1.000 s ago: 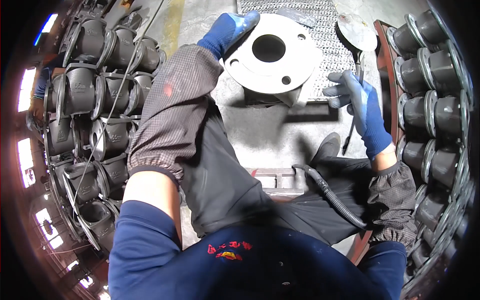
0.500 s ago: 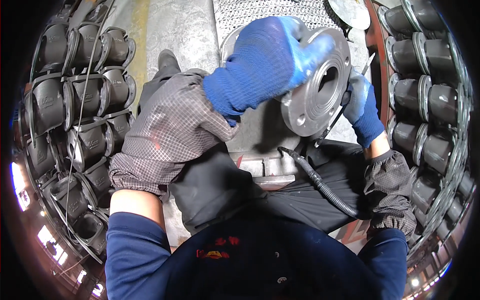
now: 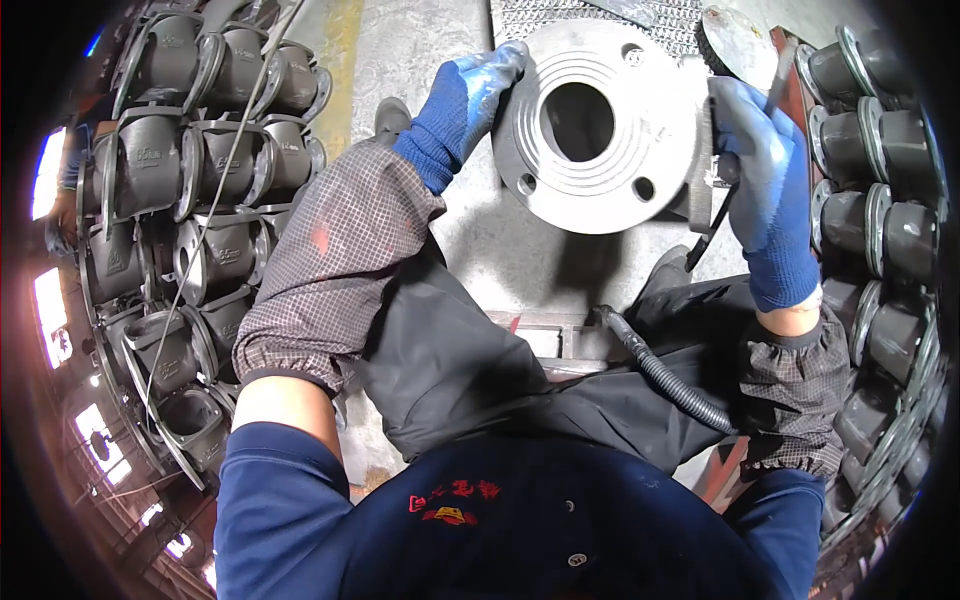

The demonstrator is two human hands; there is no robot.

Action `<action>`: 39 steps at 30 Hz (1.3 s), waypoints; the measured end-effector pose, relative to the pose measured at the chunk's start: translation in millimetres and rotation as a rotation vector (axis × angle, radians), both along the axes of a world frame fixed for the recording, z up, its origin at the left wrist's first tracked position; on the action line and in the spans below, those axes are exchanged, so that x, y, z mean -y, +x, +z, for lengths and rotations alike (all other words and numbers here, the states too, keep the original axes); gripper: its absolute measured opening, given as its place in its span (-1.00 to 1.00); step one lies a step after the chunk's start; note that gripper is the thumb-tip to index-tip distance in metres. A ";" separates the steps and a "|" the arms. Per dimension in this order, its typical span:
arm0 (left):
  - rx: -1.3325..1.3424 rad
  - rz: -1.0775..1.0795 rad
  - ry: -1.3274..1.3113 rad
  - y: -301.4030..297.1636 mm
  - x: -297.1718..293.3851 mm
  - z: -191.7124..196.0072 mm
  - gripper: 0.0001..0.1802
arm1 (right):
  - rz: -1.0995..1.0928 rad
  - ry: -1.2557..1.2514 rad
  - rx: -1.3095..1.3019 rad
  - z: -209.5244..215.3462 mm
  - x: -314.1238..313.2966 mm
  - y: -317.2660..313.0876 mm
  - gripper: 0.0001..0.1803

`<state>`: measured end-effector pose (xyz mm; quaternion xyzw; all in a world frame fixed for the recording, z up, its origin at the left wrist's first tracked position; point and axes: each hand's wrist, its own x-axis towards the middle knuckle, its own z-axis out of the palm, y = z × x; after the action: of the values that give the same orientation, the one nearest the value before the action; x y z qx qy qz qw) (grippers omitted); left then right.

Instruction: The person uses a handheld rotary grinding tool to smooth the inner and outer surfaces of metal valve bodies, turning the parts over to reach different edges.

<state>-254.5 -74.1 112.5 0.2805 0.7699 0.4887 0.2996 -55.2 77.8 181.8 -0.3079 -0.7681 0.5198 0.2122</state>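
Note:
A grey flanged metal casting (image 3: 555, 190) stands in front of me. Its round face, with a central bore and bolt holes, is turned up toward me. My left hand (image 3: 475, 95) is closed on the left rim of this flange, fingertips at its upper edge. On the other side, my right hand (image 3: 765, 165) is wrapped around a long, thin dark tool (image 3: 708, 235), close against the casting's right-hand flange. The tool's grey upper end rises beyond the hand, and its middle is hidden by the glove. Both hands wear blue gloves.
Stacked dark flanged castings (image 3: 145, 165) line the left side, with more castings (image 3: 850, 215) on the right. A black corrugated hose (image 3: 665, 375) runs over my right leg. Metal mesh (image 3: 680, 25) and a round disc (image 3: 738, 48) lie beyond the casting.
The casting has turned so its flange face points up toward me. My left hand has moved from over its top to the left rim. My right hand has shifted slightly right, still holding the tool.

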 end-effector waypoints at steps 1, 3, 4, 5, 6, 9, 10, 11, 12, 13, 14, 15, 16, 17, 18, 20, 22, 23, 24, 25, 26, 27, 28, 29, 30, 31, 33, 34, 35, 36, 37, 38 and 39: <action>-0.305 -0.142 0.095 -13.1 7.8 -14.4 -0.72 | 0.033 -0.019 0.021 3.7 4.3 -4.3 -0.64; -0.441 -0.035 0.097 -14.9 8.0 -18.8 -0.73 | 0.054 -0.078 0.056 3.5 2.9 -9.9 -0.62; -0.261 0.168 -0.006 -5.5 5.1 -0.7 -0.73 | 0.053 -0.120 0.060 3.9 3.1 -13.0 -0.59; -0.584 0.130 -0.005 0.3 2.1 17.7 -0.72 | 0.046 -0.156 0.069 5.3 2.9 -15.3 -0.56; -0.414 0.118 0.209 21.4 2.4 36.1 -0.63 | 0.061 -0.134 0.053 4.1 1.8 -16.2 -0.61; -0.560 -0.041 0.230 58.6 9.2 21.2 -0.37 | 0.188 -0.014 -0.157 -5.8 9.5 -21.0 -0.72; -0.609 -0.080 0.177 62.8 9.4 21.0 -0.31 | 0.199 -0.134 -0.166 -3.0 10.6 -21.8 -0.72; -0.601 -0.104 0.160 54.9 7.3 17.8 -0.26 | 0.204 -0.252 -0.177 0.1 10.7 -23.4 -0.69; -0.580 -0.107 0.151 46.1 9.0 14.9 -0.21 | 0.240 -0.384 -0.062 8.8 5.9 -23.7 -0.67; -0.547 -0.121 0.170 40.7 6.0 12.0 -0.15 | 0.341 -0.165 -0.089 8.5 -6.4 -15.9 -0.62; -0.389 -0.091 0.219 41.0 3.6 8.8 -0.16 | 0.440 0.055 -0.112 8.3 -19.1 -8.2 -0.56; -0.242 -0.050 0.267 40.3 1.5 7.6 -0.17 | 0.255 -0.096 -0.141 5.7 -26.4 -6.4 -0.51; -0.353 -0.092 0.318 38.0 4.7 3.9 -0.19 | 0.136 -0.181 -0.182 -9.3 -42.1 -5.4 -0.49; -0.466 -0.127 0.372 35.9 7.0 0.8 -0.20 | -0.001 -0.299 -0.158 -20.1 -55.6 -3.6 -0.48; -0.311 -0.087 0.338 37.7 6.9 2.4 -0.21 | -0.145 -0.419 -0.126 -30.8 -62.2 -1.4 -0.48; -0.157 -0.038 0.307 41.5 6.7 9.4 -0.22 | -0.202 -0.401 0.002 -51.6 -64.0 4.7 -0.48; -0.092 -0.003 0.340 47.1 9.0 15.0 -0.21 | -0.244 -0.423 0.038 -74.0 -62.2 7.4 -0.50; -0.307 0.017 0.276 40.5 11.2 1.2 -0.22 | -0.229 -0.438 0.121 -84.6 -60.9 8.0 -0.58; -0.300 0.019 0.266 40.1 13.7 0.5 -0.22 | -0.216 -0.460 0.207 -96.2 -57.2 7.9 -0.66; -0.260 0.034 0.281 40.8 16.3 0.5 -0.21 | 0.101 0.065 0.282 -105.1 -49.4 15.8 -0.70; -0.221 0.049 0.297 41.6 18.9 1.9 -0.21 | 0.107 0.056 0.287 -112.4 -46.2 17.3 -0.70; -0.082 0.074 0.315 42.9 19.8 4.6 -0.21 | 0.206 0.271 0.261 -116.2 -41.6 18.7 -0.63; -0.147 0.049 0.225 41.8 22.5 11.3 -0.21 | 0.306 0.485 0.230 -119.4 -38.9 19.9 -0.55; 0.019 0.084 0.246 44.4 23.9 15.6 -0.22 | 0.332 0.424 0.247 -119.9 -40.5 19.2 -0.44; 0.099 0.098 0.286 42.4 29.9 15.8 -0.24 | 0.340 0.407 0.240 -122.6 -36.1 16.0 -0.44; 0.221 0.092 0.363 36.8 37.5 9.9 -0.27 | 0.360 0.305 0.086 -120.9 -29.7 11.4 -0.39; 0.517 0.067 0.513 17.3 55.6 -18.0 -0.32 | 0.343 0.369 0.211 -109.3 -12.5 1.7 -0.34; 0.509 0.190 0.383 27.9 49.3 0.1 -0.40 | 0.326 0.400 0.291 -103.6 -5.8 0.8 -0.32; 0.515 0.304 0.255 36.8 42.4 18.1 -0.46 | 0.349 0.434 0.213 -111.0 -7.3 0.6 -0.35; 0.517 0.331 0.220 31.8 47.6 21.6 -0.52 | 0.332 0.395 0.153 -109.9 0.3 -4.6 -0.43; 0.362 0.289 0.259 27.9 56.6 16.9 -0.53 | 0.279 0.280 0.058 -108.8 10.3 -12.8 -0.50; 0.074 0.172 0.171 19.4 71.3 2.0 -0.56 | 0.198 0.051 -0.035 -110.8 20.2 -20.5 -0.57; -0.218 0.086 0.092 13.7 73.4 -2.4 -0.58 | 0.094 -0.188 -0.101 -113.5 31.1 -27.7 -0.63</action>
<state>-240.8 -147.4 110.0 0.3120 0.7860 0.5026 0.1797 -82.9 46.7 68.2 -0.2635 -0.7179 0.6138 0.1960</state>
